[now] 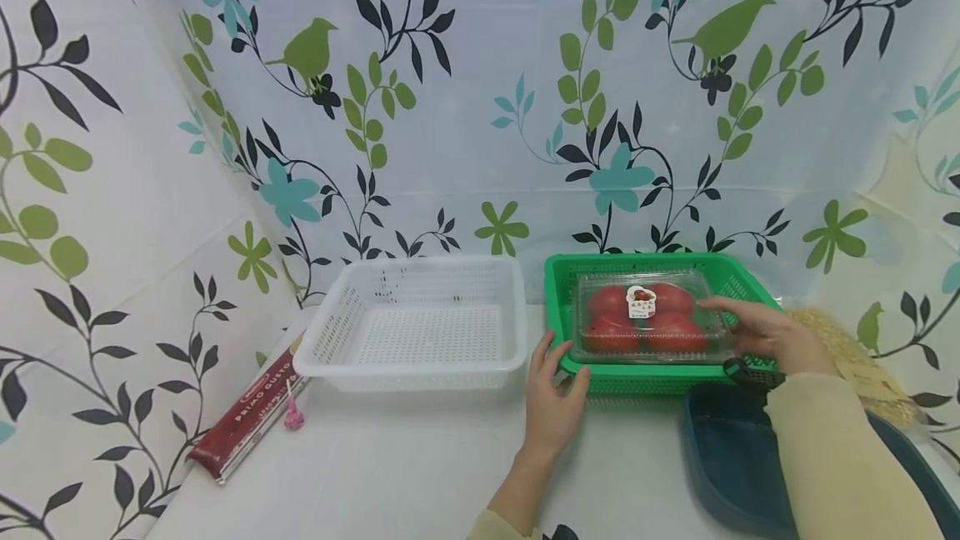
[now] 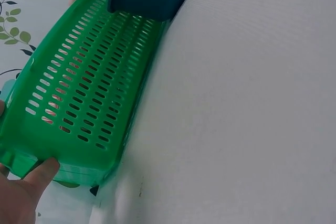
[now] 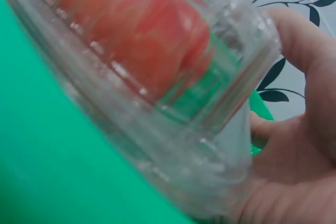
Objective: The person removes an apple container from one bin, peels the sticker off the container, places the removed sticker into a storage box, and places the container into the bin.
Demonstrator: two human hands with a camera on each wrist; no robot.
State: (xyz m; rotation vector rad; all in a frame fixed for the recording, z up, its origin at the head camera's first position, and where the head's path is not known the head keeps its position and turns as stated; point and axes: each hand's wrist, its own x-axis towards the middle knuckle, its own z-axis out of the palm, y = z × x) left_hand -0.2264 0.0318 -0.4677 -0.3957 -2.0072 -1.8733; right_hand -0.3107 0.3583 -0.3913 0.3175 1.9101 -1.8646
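Observation:
A clear plastic pack of tomatoes (image 1: 645, 317), with a white label on its lid, lies over the green basket (image 1: 558, 294), overlapping its front rim. My right hand (image 1: 768, 336) grips the pack's right end; in the right wrist view, thumb and fingers (image 3: 299, 38) are around the clear edge of the pack. At the basket's left end, my left hand (image 1: 553, 398) holds the rim near the front corner. The left wrist view shows a fingertip (image 2: 50, 167) against the basket's end, beside its slotted long side; other fingers are mostly cut off.
A white basket (image 1: 420, 373) stands left of the green one. A dark blue tub (image 1: 738, 457) sits at front right, under my right forearm. Further left lie a red Primo Gusto packet (image 1: 251, 411) and a pink lollipop (image 1: 293, 415). A yellowish bag (image 1: 847, 348) leans at far right.

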